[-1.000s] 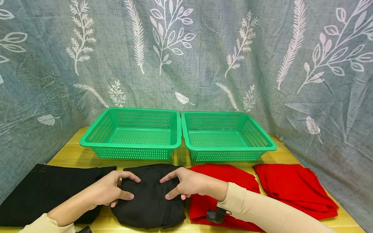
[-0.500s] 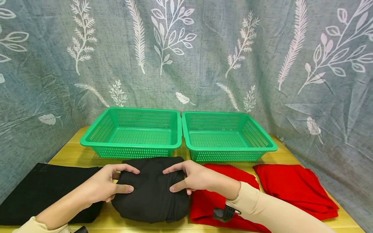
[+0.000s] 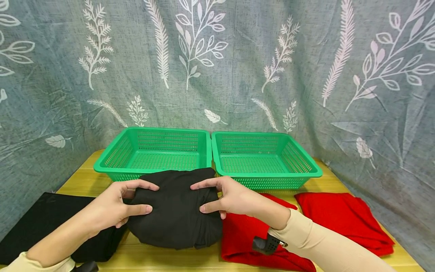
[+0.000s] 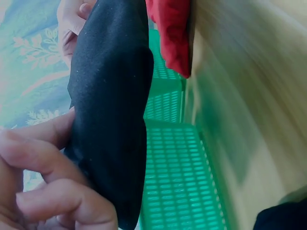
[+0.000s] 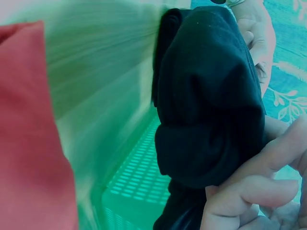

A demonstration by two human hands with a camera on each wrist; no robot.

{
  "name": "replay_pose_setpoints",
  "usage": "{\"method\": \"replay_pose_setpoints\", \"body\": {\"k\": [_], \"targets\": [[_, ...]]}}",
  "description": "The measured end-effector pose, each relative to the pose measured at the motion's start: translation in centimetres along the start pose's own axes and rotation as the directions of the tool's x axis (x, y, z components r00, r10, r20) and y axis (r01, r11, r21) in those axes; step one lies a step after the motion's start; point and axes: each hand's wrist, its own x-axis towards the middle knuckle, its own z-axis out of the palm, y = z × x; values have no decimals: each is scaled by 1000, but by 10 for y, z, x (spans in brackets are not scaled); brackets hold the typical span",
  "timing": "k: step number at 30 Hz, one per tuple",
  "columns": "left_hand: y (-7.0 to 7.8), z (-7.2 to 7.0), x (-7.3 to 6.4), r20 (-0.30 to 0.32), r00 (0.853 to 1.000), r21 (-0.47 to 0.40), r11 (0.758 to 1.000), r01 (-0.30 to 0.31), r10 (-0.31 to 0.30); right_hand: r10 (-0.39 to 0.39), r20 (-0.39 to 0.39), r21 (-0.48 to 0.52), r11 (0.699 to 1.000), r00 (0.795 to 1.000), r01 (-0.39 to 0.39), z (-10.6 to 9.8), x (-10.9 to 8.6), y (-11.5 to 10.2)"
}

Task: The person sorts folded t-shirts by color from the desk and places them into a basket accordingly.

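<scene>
in the head view, the black bundle (image 3: pixel 176 215) hangs between two hands over the middle of the counter (image 3: pixel 159 260), its far side overlapping the near rim of the left basket (image 3: pixel 113 171). the left hand (image 3: pixel 110 206) is clamped on its left side and the right hand (image 3: pixel 234 198) on its right, each with thumb and forefinger lying on top. the cloth looks soft and limp, probably light, with little to break; its matte face suggests fair grip. a folded black cloth (image 3: pixel 44 226) lies along the counter's left edge, a red cloth (image 3: pixel 241 241) just beside the bundle, and another red pile (image 3: pixel 343 219) by the right edge.

in the left wrist view, the bundle shows edge-on as a thick, rounded pad with a gap between it and the counter, fingers curled at its side. pinching all the layers together there seems wise.

in the right wrist view, a deep fold and loose layers show on its right side. these could slip apart or droop, so a hold from below as well as above would suit, with the middle supported against sagging.
</scene>
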Motion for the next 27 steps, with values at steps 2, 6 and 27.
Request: {"method": "replay_pose_setpoints", "body": {"k": [2,6,27], "targets": [[4,-2,0,-11,1000,4,1000,-5,6,-13,-6,-22,1000,1000,13,-3,0,-3],[11,-6,0,-28,999,18,1000,-24,25,-34,-14,-49,998,999,33,-7,0,-9],[28,-34,13,-109,990,107,991,-76,88,-49,-83,-88,995,995,42,-26,22,-28]]}}
